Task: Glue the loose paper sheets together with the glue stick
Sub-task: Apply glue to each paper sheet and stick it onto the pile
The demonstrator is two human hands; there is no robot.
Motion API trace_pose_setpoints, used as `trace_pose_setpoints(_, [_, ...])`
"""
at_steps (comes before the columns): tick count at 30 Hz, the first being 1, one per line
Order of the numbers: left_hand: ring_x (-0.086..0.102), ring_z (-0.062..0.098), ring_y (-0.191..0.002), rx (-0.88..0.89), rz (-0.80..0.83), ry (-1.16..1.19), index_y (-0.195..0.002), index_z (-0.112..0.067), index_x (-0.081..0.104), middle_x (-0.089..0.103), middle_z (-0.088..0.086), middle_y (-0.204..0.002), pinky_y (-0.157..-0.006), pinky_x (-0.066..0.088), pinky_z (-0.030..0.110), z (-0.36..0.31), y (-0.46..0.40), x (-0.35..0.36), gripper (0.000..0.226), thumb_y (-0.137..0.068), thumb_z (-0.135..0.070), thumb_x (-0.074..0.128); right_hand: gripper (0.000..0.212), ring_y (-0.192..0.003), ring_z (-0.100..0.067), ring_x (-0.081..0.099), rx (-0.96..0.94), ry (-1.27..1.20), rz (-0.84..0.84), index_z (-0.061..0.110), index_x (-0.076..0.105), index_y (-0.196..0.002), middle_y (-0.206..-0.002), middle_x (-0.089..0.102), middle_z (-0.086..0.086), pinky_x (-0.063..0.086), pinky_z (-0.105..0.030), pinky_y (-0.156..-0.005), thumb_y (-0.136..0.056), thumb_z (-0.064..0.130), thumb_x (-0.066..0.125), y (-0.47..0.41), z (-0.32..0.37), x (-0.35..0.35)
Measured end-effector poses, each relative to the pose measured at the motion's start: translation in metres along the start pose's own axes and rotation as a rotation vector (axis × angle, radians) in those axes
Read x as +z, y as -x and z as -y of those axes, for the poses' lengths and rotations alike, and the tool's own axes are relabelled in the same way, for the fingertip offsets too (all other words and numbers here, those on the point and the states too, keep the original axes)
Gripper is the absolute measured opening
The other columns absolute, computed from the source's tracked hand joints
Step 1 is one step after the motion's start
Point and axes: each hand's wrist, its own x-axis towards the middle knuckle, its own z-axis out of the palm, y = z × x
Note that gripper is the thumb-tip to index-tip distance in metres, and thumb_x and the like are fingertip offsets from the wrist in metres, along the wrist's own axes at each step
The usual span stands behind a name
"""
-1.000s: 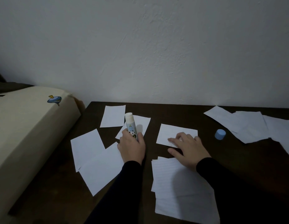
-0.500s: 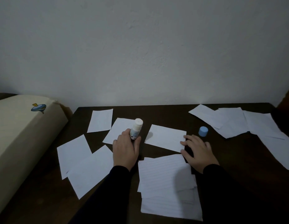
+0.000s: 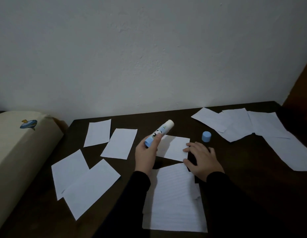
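A stack of lined sheets (image 3: 173, 200) lies nearest, between a person's dark-sleeved forearms on the dark counter (image 3: 243, 162). Just beyond it, the left hand (image 3: 146, 154) grips an uncapped glue stick (image 3: 159, 133), tilted with its white tip up and away, while the right hand (image 3: 203, 160) rests with fingers spread at the edge of a small paper sheet (image 3: 175, 149) lying between both hands. The blue cap (image 3: 206, 136) stands just past the right hand. More loose sheets (image 3: 118, 144) lie scattered left of the left hand; others (image 3: 238, 124) overlap far right.

Left hand (image 3: 145, 157) grips uncapped glue stick (image 3: 160, 133); right hand (image 3: 203, 160) touches paper sheet (image 3: 175, 148) edge.
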Motion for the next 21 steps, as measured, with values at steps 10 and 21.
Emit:
trace_pose_setpoints(10, [0.066, 0.013, -0.08, -0.161, 0.039, 0.461, -0.129, -0.016, 0.05, 0.073, 0.008, -0.106, -0.072, 0.05, 0.023, 0.013, -0.006, 0.031, 0.045, -0.1, -0.049, 0.038, 0.033, -0.141, -0.008, 0.018, 0.002, -0.004, -0.021, 0.036, 0.05, -0.122, -0.146, 0.035, 0.016, 0.007, -0.05, -0.117, -0.09, 0.042, 0.053, -0.003, -0.003, 0.003])
trace_pose_setpoints(21, [0.054, 0.002, -0.104, 0.252, 0.038, -0.157, -0.133, -0.025, 0.036, 0.054, -0.015, -0.114, -0.071, 0.048, 0.005, 0.036, 0.008, 0.042, 0.054, -0.09, -0.01, 0.064, 0.034, -0.128, -0.007, 0.032, -0.078, 0.069, -0.199, 0.032, 0.057, -0.117, -0.135, 0.045, 0.014, 0.021, -0.031, -0.099, -0.086, 0.044, 0.053, -0.002, -0.008, 0.012])
